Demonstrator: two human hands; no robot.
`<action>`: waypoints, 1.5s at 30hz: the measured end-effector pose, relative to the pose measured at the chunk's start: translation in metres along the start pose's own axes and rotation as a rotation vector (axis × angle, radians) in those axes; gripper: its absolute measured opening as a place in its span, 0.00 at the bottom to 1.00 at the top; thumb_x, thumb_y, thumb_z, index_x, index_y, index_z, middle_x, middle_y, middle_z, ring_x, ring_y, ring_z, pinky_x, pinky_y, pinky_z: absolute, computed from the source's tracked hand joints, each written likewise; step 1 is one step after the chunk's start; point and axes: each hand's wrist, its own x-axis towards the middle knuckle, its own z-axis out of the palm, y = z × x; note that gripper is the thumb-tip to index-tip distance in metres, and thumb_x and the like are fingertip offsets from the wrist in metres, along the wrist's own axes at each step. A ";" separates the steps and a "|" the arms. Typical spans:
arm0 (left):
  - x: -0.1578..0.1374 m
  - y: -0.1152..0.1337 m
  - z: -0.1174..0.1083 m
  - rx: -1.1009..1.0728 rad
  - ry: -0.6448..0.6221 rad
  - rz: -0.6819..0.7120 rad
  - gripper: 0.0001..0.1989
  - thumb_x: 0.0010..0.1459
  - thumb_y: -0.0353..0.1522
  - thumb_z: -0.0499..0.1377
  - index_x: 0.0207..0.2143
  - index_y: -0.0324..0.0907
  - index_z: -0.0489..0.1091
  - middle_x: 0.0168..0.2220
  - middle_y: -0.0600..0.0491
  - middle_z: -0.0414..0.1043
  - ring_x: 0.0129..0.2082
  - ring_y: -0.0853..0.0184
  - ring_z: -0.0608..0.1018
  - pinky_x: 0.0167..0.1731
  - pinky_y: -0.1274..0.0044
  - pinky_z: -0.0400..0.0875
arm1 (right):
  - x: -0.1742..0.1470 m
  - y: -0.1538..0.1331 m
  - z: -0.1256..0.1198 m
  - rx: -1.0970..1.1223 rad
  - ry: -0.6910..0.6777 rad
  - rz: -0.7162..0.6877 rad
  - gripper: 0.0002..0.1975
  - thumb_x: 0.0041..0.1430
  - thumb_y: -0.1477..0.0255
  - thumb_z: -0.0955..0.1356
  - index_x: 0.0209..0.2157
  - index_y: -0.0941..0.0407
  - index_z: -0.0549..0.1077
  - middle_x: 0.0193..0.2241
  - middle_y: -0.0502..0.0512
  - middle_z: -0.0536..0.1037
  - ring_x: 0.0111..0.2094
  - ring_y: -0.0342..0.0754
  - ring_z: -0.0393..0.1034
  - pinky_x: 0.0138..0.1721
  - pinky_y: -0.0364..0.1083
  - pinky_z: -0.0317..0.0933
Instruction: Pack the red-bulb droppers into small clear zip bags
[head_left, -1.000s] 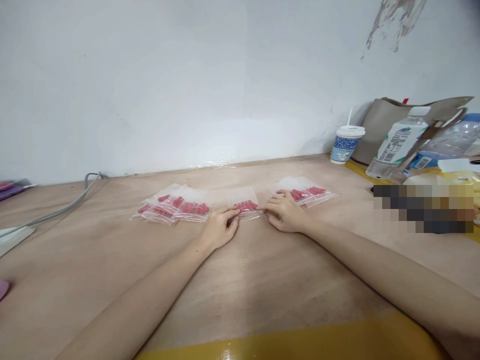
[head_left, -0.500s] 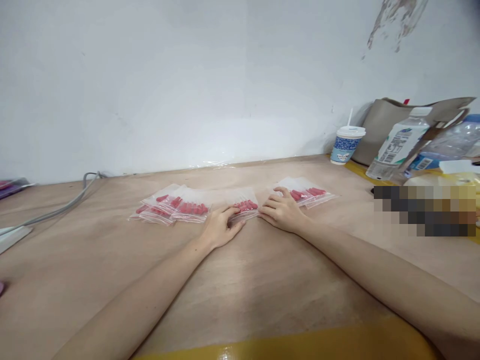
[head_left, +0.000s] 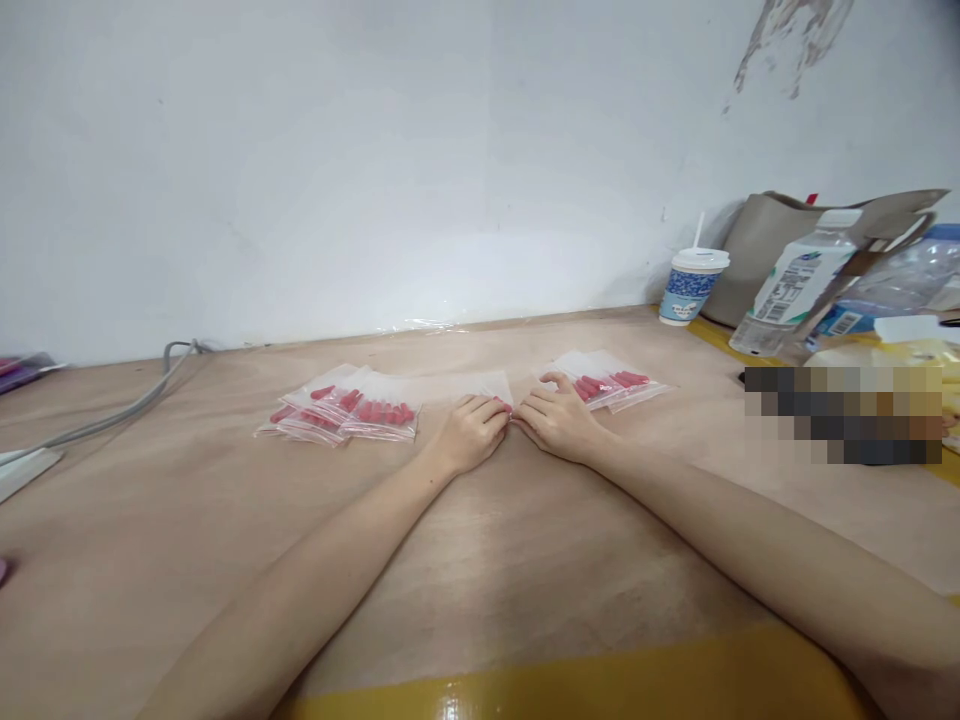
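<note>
A clear zip bag point(head_left: 487, 384) with red pieces lies at the middle of the table, mostly covered by my hands. My left hand point(head_left: 474, 432) is closed on its near edge, thumb and fingers pinched toward the right corner. Against that same corner, my right hand point(head_left: 556, 420) pinches the bag with thumb and curled fingers. To the left lie several overlapping zip bags point(head_left: 384, 412) holding red, finger-shaped pieces. More such bags point(head_left: 609, 384) rest just beyond my right hand.
At the back right stand a lidded paper cup point(head_left: 690, 288) with a straw, a plastic bottle point(head_left: 796, 285) and a grey-beige bag point(head_left: 739, 260). A grey cable point(head_left: 142, 405) runs along the left. A white wall point(head_left: 337, 180) closes off the back.
My left hand has slid right along the bag's near edge, closing its fingers and covering the red pieces. My right hand has stayed nearly in place.
</note>
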 end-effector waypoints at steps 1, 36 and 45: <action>0.000 -0.001 0.001 0.009 0.007 0.009 0.09 0.58 0.26 0.51 0.32 0.40 0.71 0.35 0.49 0.75 0.37 0.63 0.76 0.37 0.71 0.70 | 0.000 0.000 0.000 0.001 -0.009 -0.002 0.15 0.61 0.75 0.59 0.25 0.58 0.71 0.22 0.52 0.73 0.28 0.44 0.60 0.45 0.50 0.46; -0.018 -0.015 -0.027 0.082 -0.057 0.115 0.10 0.61 0.28 0.50 0.31 0.40 0.70 0.33 0.50 0.75 0.33 0.65 0.75 0.35 0.71 0.70 | -0.008 0.006 -0.005 0.070 0.008 -0.003 0.10 0.55 0.78 0.61 0.24 0.57 0.70 0.21 0.49 0.73 0.29 0.43 0.61 0.47 0.53 0.43; -0.034 -0.020 -0.045 0.137 -0.055 0.077 0.12 0.62 0.29 0.49 0.30 0.39 0.69 0.29 0.49 0.73 0.30 0.65 0.75 0.33 0.72 0.70 | -0.009 0.006 -0.003 0.091 0.007 0.014 0.09 0.54 0.79 0.61 0.25 0.56 0.70 0.22 0.49 0.74 0.30 0.43 0.61 0.47 0.52 0.43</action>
